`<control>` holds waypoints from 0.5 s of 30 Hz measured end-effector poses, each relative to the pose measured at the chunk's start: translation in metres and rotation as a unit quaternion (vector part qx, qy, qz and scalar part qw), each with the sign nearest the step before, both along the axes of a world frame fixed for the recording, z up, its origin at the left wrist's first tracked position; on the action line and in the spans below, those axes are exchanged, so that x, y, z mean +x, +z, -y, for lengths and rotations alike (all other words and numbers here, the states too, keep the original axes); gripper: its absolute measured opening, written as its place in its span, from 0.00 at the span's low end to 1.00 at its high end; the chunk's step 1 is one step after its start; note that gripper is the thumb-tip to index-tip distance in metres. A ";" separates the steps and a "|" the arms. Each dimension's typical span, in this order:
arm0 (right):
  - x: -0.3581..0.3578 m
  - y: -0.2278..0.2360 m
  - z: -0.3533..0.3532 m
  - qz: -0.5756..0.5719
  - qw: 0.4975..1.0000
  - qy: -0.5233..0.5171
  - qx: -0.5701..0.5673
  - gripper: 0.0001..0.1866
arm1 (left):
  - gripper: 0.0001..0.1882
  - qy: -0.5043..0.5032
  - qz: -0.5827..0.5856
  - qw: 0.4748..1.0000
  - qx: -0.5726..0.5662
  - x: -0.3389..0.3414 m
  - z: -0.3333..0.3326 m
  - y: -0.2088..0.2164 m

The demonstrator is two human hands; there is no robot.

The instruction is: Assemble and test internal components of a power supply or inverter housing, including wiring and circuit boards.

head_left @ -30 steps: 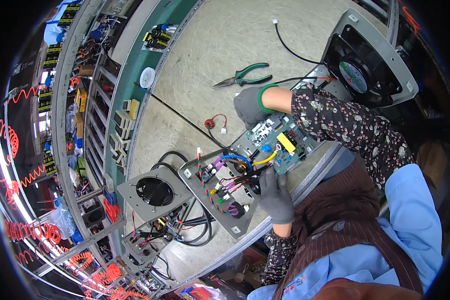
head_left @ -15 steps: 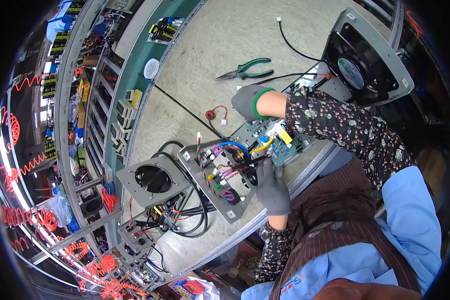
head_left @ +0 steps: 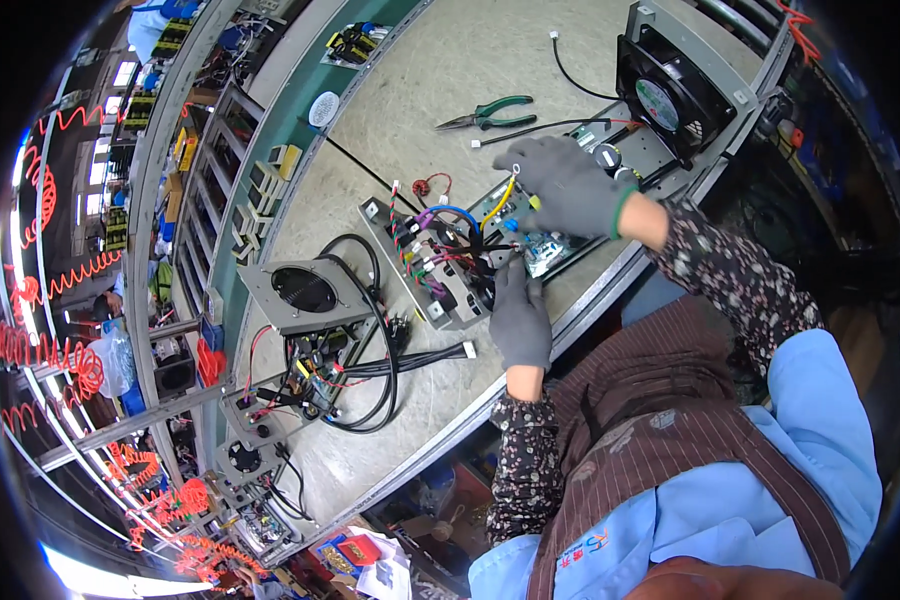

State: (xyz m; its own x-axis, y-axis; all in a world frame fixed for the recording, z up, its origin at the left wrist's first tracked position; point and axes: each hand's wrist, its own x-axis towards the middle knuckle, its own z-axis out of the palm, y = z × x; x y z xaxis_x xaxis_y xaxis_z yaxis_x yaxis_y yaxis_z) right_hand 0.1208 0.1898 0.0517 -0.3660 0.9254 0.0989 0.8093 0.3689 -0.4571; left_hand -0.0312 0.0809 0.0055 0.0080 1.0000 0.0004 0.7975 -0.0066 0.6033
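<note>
My left hand (head_left: 520,320), in a grey glove, lies at the near side of a metal chassis. Its fingers stretch out, with their tips against dark wires behind the grey end panel (head_left: 450,303). Over the circuit board (head_left: 545,252) is my gloved right hand (head_left: 570,185), slightly blurred, fingers extended and thumb apart. A yellow wire (head_left: 500,203) stands up with its ring terminal (head_left: 515,170) right beside those fingers; whether they touch it I cannot tell. A blue wire (head_left: 460,211) arches nearby. At the chassis's far right end sits a black fan (head_left: 670,95).
Pliers with green handles (head_left: 490,113) and a small red coil (head_left: 422,187) lie behind the chassis. At left stands another fan unit (head_left: 310,290) with looped black cables (head_left: 390,365). A green conveyor (head_left: 300,120) edges the metal tabletop (head_left: 420,70).
The chassis has turned and shifted away from me. My right hand has moved right, relative to the chassis wires, and the yellow wire now points upward. The view has shifted too.
</note>
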 end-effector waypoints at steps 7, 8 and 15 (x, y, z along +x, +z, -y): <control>-0.005 -0.018 0.050 0.053 0.996 -0.021 0.075 0.39 | 0.19 0.004 0.022 1.000 0.002 0.003 0.000 0.003; -0.007 -0.018 0.050 0.070 0.995 -0.030 0.071 0.39 | 0.19 0.006 0.022 1.000 -0.002 0.003 -0.001 0.003; -0.018 -0.019 0.050 0.131 0.989 -0.046 0.045 0.40 | 0.19 0.023 -0.008 0.999 -0.028 0.005 -0.002 0.002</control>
State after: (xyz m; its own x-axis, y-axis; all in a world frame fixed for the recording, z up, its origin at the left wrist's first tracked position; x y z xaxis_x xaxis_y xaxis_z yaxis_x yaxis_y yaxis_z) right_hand 0.1025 0.1395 0.0332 -0.3052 0.9476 0.0944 0.9277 0.3182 -0.1954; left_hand -0.0263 0.0827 0.0070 -0.0394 0.9977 -0.0558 0.8059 0.0647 0.5886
